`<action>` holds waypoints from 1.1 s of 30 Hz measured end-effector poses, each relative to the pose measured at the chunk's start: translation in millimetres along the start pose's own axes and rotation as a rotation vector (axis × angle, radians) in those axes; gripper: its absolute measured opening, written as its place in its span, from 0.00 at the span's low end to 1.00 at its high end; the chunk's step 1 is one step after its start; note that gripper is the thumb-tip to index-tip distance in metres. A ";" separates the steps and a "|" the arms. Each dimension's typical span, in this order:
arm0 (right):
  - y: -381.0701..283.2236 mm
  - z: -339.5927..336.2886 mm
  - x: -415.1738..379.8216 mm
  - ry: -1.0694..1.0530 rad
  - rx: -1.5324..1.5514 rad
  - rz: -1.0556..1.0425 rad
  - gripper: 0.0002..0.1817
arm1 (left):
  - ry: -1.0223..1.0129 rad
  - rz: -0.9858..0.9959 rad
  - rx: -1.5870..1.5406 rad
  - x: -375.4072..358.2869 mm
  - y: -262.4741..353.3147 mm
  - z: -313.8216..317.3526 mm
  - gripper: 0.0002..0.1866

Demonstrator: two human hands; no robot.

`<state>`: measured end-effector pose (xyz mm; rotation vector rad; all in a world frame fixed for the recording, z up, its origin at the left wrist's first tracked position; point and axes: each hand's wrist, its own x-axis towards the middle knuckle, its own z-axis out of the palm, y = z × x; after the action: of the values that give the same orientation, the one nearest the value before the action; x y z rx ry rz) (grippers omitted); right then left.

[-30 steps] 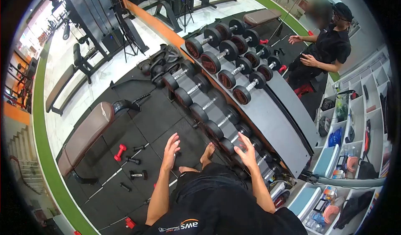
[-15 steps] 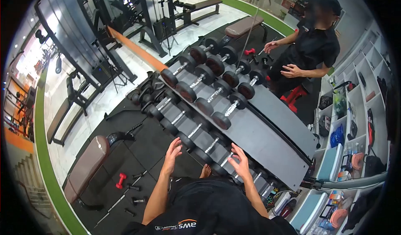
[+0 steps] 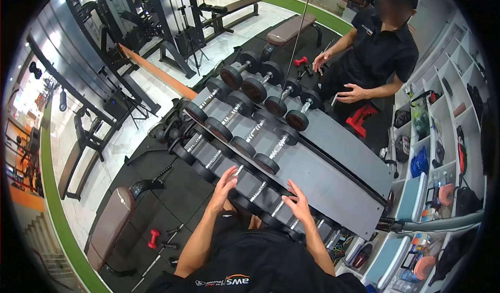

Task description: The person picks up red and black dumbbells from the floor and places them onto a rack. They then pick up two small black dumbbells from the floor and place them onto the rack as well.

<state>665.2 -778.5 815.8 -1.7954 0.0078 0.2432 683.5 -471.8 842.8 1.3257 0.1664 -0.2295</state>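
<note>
My left hand (image 3: 223, 188) hangs in the air with its fingers apart, nearest to the lower-tier dumbbells of the rack. My right hand (image 3: 298, 202) is also raised and empty, fingers spread, in front of the upper shelf (image 3: 333, 191). On that shelf lies a row of black dumbbells with silver handles, the closest one (image 3: 277, 149) just beyond my hands. Below, a second row includes a dumbbell handle (image 3: 259, 190) between my two hands. Both hands appear clear of the dumbbells, though the left fingertips overlap one handle in view.
Behind the shelf, a mirror seems to repeat the dumbbells and a person in black (image 3: 388, 48). A brown padded bench (image 3: 110, 225) and a red dumbbell (image 3: 153, 239) are on the left. Storage cubbies (image 3: 442, 121) line the right; cable machines (image 3: 104, 84) stand at far left.
The view has shifted, so the rack sits further left and larger. My left hand has moved slightly right, now overlapping the lower-tier handles in view. Both hands stay empty.
</note>
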 end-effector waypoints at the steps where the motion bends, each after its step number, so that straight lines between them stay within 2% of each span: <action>1: -1.7 2.6 5.3 0.011 -0.007 0.012 0.39 | -0.018 0.004 0.002 7.8 1.7 0.3 0.31; 4: -6.2 10.0 24.8 0.051 -0.017 0.037 0.38 | -0.083 0.012 -0.016 36.4 3.9 -0.6 0.31; 11: -26.4 35.6 81.4 0.160 -0.146 0.121 0.39 | -0.220 0.068 0.162 116.4 11.5 -4.0 0.35; 16: -20.2 60.1 128.9 0.177 -0.288 0.212 0.45 | -0.232 0.335 0.517 183.2 7.9 -6.1 0.38; 19: -28.6 69.9 153.5 0.170 -0.396 0.234 0.47 | -0.263 0.415 0.745 217.6 0.1 -11.6 0.38; 23: -14.7 77.2 185.9 0.140 -0.444 0.426 0.55 | -0.263 0.515 1.196 234.2 -19.4 -6.4 0.41; 24: -12.9 77.3 192.3 0.144 -0.400 0.441 0.56 | -0.282 0.454 1.292 234.0 -18.6 -2.4 0.43; 29: 5.9 77.2 220.1 0.217 -0.188 0.558 0.60 | -0.352 0.422 1.490 235.7 -15.6 -3.6 0.43; 30: 12.4 81.4 226.5 0.322 -0.138 0.512 0.54 | -0.368 0.411 1.529 237.2 -14.8 -4.4 0.43; 33: 27.1 68.6 243.8 0.319 0.331 0.707 0.42 | -0.380 0.404 1.548 238.7 -13.5 -4.8 0.43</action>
<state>888.9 -688.4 733.7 -1.4246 0.8701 0.4242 910.6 -487.0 769.3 2.7472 -0.7604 -0.2570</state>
